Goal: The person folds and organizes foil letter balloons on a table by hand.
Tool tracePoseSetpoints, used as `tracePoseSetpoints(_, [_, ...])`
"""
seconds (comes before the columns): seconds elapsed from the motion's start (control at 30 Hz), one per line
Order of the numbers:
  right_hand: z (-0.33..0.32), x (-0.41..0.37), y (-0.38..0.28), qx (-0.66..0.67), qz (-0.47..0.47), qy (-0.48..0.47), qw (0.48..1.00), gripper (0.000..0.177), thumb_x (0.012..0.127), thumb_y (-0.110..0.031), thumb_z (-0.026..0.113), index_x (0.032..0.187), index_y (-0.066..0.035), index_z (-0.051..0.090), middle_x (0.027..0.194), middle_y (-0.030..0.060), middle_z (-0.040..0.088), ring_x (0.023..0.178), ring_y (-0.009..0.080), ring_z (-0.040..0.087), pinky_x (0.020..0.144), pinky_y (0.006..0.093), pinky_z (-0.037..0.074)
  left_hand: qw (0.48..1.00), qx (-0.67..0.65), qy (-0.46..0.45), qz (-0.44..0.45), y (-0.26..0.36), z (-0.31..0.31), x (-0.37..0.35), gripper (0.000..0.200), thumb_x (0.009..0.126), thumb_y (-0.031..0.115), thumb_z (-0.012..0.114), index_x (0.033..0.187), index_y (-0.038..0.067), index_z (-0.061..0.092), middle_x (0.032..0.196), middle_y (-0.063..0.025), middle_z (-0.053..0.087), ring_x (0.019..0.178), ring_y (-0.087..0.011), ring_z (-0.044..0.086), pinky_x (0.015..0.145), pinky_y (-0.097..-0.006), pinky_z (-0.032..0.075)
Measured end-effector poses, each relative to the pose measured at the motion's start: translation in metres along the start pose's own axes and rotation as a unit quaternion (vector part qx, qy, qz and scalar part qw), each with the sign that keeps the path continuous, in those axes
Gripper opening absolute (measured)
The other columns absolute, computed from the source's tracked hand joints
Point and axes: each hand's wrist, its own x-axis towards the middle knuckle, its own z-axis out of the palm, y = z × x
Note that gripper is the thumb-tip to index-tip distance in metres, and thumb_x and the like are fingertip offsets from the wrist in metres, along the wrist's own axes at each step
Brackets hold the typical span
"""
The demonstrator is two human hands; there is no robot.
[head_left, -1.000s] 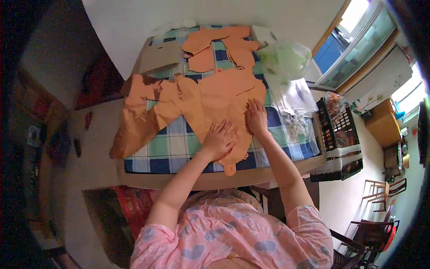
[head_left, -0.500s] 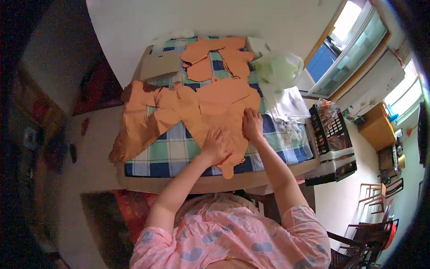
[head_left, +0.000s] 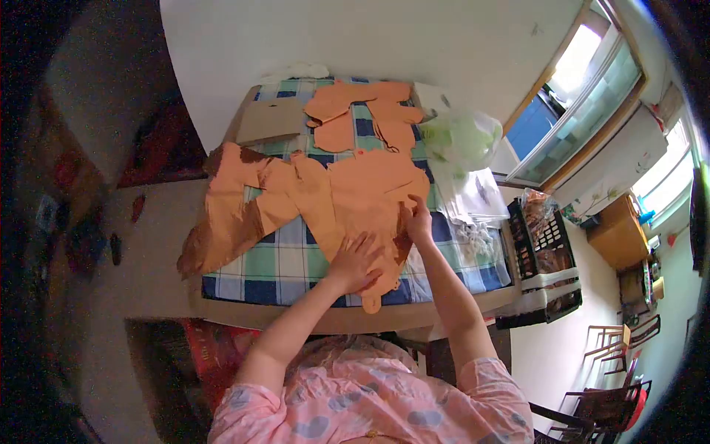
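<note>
A large orange cut-out sheet (head_left: 366, 177) lies on a checked cloth, its narrow end pointing toward me. My left hand (head_left: 357, 263) rests flat on the lower part of it, fingers spread. At the sheet's right edge, my right hand (head_left: 418, 220) has its fingers bent and closed on the border, where a strip of dark brown underside shows. Left of this sheet spreads another orange piece (head_left: 225, 211) with brown, shiny patches. More orange cut-outs (head_left: 334, 133) lie at the far side, partly overlapping.
The blue, green and white checked cloth (head_left: 244, 281) covers the table. A cardboard piece (head_left: 268, 122) lies back left. At the right are a clear plastic bag (head_left: 462, 140) with green contents, white sheets (head_left: 481, 196) and a black crate (head_left: 543, 244). A wall stands behind.
The right edge of the orange sheet has turned up, showing more brown underside, and my right hand's fingers have bent there. My left hand stays flat on the sheet. The view has tilted slightly.
</note>
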Motion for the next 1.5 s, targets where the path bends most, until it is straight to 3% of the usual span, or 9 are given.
tracePoseSetpoints(0.2, [-0.002, 0.004, -0.004, 0.001, 0.036, -0.047, 0.998, 0.036, 0.083, -0.019, 0.063, 0.118, -0.010, 0.055, 0.074, 0.0078, 0.060, 0.065, 0.0157, 0.056, 0.060, 0.0290, 0.047, 0.999, 0.024, 0.016, 0.013, -0.001, 0.006, -0.001, 0.057, 0.086, 0.049, 0.048, 0.134, 0.019, 0.043, 0.147, -0.0127, 0.026, 0.137, -0.0298, 0.022, 0.107, -0.0557, 0.018])
tracePoseSetpoints(0.3, [-0.014, 0.003, -0.021, 0.451, 0.118, -0.164, 0.869, 0.032, 0.088, -0.018, 0.058, 0.117, -0.006, 0.055, 0.080, 0.0075, 0.062, 0.071, 0.0154, 0.059, 0.062, 0.0282, 0.049, 0.999, 0.043, 0.013, 0.030, -0.003, 0.004, -0.001, 0.058, 0.085, 0.049, 0.048, 0.134, 0.018, 0.043, 0.146, -0.0133, 0.028, 0.136, -0.0306, 0.024, 0.107, -0.0560, 0.019])
tracePoseSetpoints(0.37, [-0.011, 0.001, -0.003, 0.218, -0.013, -0.079, 0.973, 0.039, 0.084, -0.015, 0.060, 0.121, -0.005, 0.052, 0.094, 0.0133, 0.062, 0.080, 0.0297, 0.060, 0.073, 0.0373, 0.048, 0.999, 0.029, 0.015, 0.027, -0.002, 0.005, -0.003, 0.057, 0.085, 0.048, 0.050, 0.133, 0.018, 0.044, 0.144, -0.0138, 0.030, 0.135, -0.0311, 0.025, 0.107, -0.0560, 0.020])
tracePoseSetpoints(0.43, [-0.012, -0.009, 0.019, -0.149, -0.234, 0.008, 0.961, 0.039, 0.084, -0.016, 0.058, 0.121, -0.006, 0.052, 0.107, 0.0152, 0.060, 0.094, 0.0328, 0.058, 0.083, 0.0431, 0.045, 1.000, -0.004, 0.025, 0.010, 0.000, 0.000, -0.001, 0.057, 0.084, 0.048, 0.051, 0.132, 0.017, 0.046, 0.143, -0.0141, 0.032, 0.134, -0.0316, 0.026, 0.107, -0.0558, 0.020])
tracePoseSetpoints(0.6, [-0.011, -0.040, 0.010, -0.309, -0.225, -0.178, 0.907, 0.056, 0.080, -0.016, 0.052, 0.135, -0.007, 0.039, 0.141, 0.0154, 0.036, 0.132, 0.0314, 0.030, 0.107, 0.0524, 0.021, 0.998, -0.034, 0.053, 0.007, 0.001, 0.008, -0.002, 0.057, 0.082, 0.046, 0.055, 0.129, 0.016, 0.048, 0.141, -0.0147, 0.035, 0.133, -0.0319, 0.028, 0.106, -0.0557, 0.020])
tracePoseSetpoints(0.7, [-0.017, -0.049, -0.010, -0.264, -0.266, -0.161, 0.913, 0.035, 0.083, -0.014, 0.052, 0.117, -0.007, 0.058, 0.133, 0.0149, 0.046, 0.128, 0.0333, 0.036, 0.107, 0.0509, 0.024, 0.997, -0.033, 0.062, 0.015, -0.001, 0.005, -0.001, 0.057, 0.080, 0.044, 0.057, 0.128, 0.015, 0.049, 0.139, -0.0152, 0.037, 0.132, -0.0319, 0.028, 0.106, -0.0553, 0.020])
tracePoseSetpoints(1.03, [-0.017, -0.055, -0.027, -0.257, -0.274, -0.197, 0.906, 0.044, 0.088, -0.014, 0.048, 0.132, -0.006, 0.044, 0.135, 0.0134, 0.045, 0.128, 0.0294, 0.038, 0.106, 0.0520, 0.024, 0.993, -0.044, 0.100, 0.040, -0.006, 0.006, 0.003, 0.045, 0.075, 0.033, 0.062, 0.114, 0.011, 0.058, 0.123, -0.0143, 0.052, 0.121, -0.0308, 0.042, 0.102, -0.0519, 0.027])
tracePoseSetpoints(1.13, [-0.017, -0.057, -0.029, -0.270, -0.285, -0.191, 0.900, 0.044, 0.086, -0.012, 0.048, 0.129, -0.005, 0.045, 0.134, 0.0139, 0.045, 0.128, 0.0298, 0.038, 0.105, 0.0534, 0.025, 0.977, -0.175, 0.086, -0.087, -0.007, -0.012, 0.025, 0.037, 0.075, 0.022, 0.061, 0.109, 0.008, 0.061, 0.117, -0.0126, 0.057, 0.119, -0.0289, 0.045, 0.100, -0.0480, 0.031])
tracePoseSetpoints(1.5, [-0.015, -0.057, -0.028, -0.241, -0.301, -0.167, 0.908, 0.043, 0.085, -0.011, 0.048, 0.127, -0.004, 0.047, 0.132, 0.0138, 0.047, 0.125, 0.0296, 0.041, 0.103, 0.0534, 0.027, 0.996, 0.000, 0.087, -0.005, -0.055, 0.037, 0.108, 0.039, 0.083, 0.018, 0.048, 0.119, 0.006, 0.055, 0.125, -0.0105, 0.053, 0.125, -0.0259, 0.040, 0.105, -0.0490, 0.023])
